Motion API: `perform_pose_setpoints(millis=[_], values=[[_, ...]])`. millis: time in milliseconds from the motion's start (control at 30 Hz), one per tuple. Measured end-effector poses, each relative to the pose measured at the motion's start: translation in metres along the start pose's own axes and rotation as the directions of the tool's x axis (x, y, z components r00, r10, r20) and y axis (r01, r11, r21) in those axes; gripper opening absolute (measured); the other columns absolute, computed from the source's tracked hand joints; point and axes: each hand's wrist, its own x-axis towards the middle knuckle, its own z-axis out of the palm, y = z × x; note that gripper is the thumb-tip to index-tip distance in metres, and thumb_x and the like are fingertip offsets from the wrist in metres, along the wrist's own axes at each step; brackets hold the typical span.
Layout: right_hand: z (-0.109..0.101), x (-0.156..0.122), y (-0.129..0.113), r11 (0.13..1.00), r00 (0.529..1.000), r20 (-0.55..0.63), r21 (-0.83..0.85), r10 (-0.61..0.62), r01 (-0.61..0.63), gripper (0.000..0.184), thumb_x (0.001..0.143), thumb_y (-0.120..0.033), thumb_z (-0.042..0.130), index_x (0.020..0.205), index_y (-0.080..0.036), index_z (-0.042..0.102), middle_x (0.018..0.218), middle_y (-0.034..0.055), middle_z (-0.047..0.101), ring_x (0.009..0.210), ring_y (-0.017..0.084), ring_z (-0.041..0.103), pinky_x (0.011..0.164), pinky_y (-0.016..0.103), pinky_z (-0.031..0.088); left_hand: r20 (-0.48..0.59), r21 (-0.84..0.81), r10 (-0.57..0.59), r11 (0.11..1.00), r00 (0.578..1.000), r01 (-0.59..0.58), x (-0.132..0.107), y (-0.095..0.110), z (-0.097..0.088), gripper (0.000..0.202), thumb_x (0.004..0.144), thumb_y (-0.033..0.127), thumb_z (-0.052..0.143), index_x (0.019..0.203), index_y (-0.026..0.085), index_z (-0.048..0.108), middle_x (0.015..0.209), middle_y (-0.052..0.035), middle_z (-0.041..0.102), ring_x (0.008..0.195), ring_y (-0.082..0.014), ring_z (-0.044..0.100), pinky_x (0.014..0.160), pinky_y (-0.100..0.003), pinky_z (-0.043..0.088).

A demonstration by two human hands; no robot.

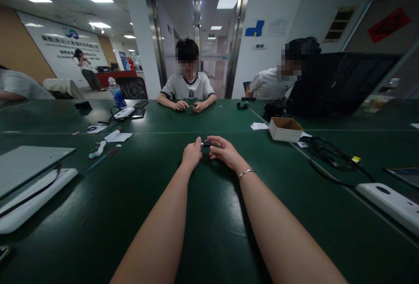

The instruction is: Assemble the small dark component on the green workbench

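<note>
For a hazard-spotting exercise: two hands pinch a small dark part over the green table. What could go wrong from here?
1. The small dark part is held only at the fingertips of the left hand and right hand; it could slip and be hard to find on the dark green table.
2. Loose black cables lie to the right; a sweeping arm might snag them.

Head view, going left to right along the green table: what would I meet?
From the left: grey laptop → water bottle → left hand → small dark object pinched between both hands → right hand → cardboard box → white device.
</note>
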Motion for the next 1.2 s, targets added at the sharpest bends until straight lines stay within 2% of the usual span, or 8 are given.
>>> perform_pose_setpoints(millis=[167, 400, 533, 667, 833, 1200], values=[[0.001, -0.001, -0.002, 1.000, 1.000, -0.004, -0.014, 0.003, -0.003, 0.042, 0.072, -0.014, 0.074, 0.112, -0.023, 0.064, 0.118, 0.0064, 0.063, 0.067, 0.009, 0.063, 0.057, 0.021, 0.057, 0.003, -0.006, -0.020, 1.000, 1.000, 0.020, 0.004, -0.003, 0.001, 0.060, 0.095, 0.053, 0.028, 0.049, 0.020, 0.048, 0.047, -0.0030, 0.051, 0.048, -0.0161, 0.050, 0.056, -0.028, 0.034], [0.001, 0.001, 0.000, 1.000, 1.000, -0.016, -0.002, 0.009, -0.009, 0.040, 0.072, -0.014, 0.075, 0.110, -0.023, 0.066, 0.113, 0.0056, 0.064, 0.064, 0.009, 0.063, 0.055, 0.021, 0.058, 0.003, -0.016, -0.044, 0.999, 0.999, 0.044, 0.002, -0.001, 0.002, 0.062, 0.094, 0.058, 0.026, 0.050, 0.020, 0.047, 0.047, -0.0037, 0.051, 0.049, -0.0167, 0.050, 0.055, -0.028, 0.035], [0.001, 0.002, 0.000, 0.999, 0.999, -0.012, 0.028, 0.037, -0.037, 0.035, 0.074, -0.016, 0.077, 0.108, -0.020, 0.068, 0.096, 0.0039, 0.068, 0.061, 0.009, 0.063, 0.056, 0.021, 0.059, -0.034, -0.004, -0.076, 0.997, 0.997, 0.076, -0.005, 0.005, 0.001, 0.068, 0.094, 0.062, 0.017, 0.052, 0.020, 0.050, 0.050, -0.0050, 0.053, 0.052, -0.0184, 0.052, 0.058, -0.030, 0.036], [0.003, 0.003, -0.001, 0.996, 0.996, -0.036, 0.043, 0.085, -0.084, 0.024, 0.080, -0.020, 0.076, 0.102, -0.016, 0.069, 0.081, 0.0041, 0.069, 0.056, 0.009, 0.062, 0.055, 0.021, 0.058, -0.067, -0.024, -0.052, 0.998, 0.996, 0.050, -0.008, 0.004, 0.002, 0.057, 0.096, 0.055, 0.024, 0.063, 0.020, 0.056, 0.054, -0.0042, 0.056, 0.057, -0.0196, 0.054, 0.061, -0.030, 0.036], [0.004, 0.004, -0.001, 0.993, 0.993, -0.066, 0.057, 0.103, -0.099, 0.020, 0.084, -0.025, 0.073, 0.100, -0.014, 0.069, 0.082, 0.0076, 0.071, 0.053, 0.009, 0.061, 0.055, 0.021, 0.058, -0.058, -0.055, 0.033, 0.998, 0.998, -0.036, -0.004, -0.005, 0.005, 0.043, 0.094, 0.043, 0.031, 0.068, 0.020, 0.055, 0.055, -0.0022, 0.056, 0.057, -0.0178, 0.054, 0.059, -0.029, 0.035], [0.003, 0.002, -0.002, 0.995, 0.994, -0.064, 0.050, 0.090, -0.087, 0.023, 0.083, -0.022, 0.073, 0.105, -0.016, 0.069, 0.093, 0.0081, 0.071, 0.058, 0.010, 0.063, 0.057, 0.022, 0.060, -0.037, -0.109, 0.022, 0.994, 0.999, -0.026, 0.004, -0.014, 0.008, 0.052, 0.094, 0.053, 0.027, 0.069, 0.019, 0.057, 0.054, -0.0021, 0.055, 0.053, -0.0161, 0.054, 0.055, -0.027, 0.037]])
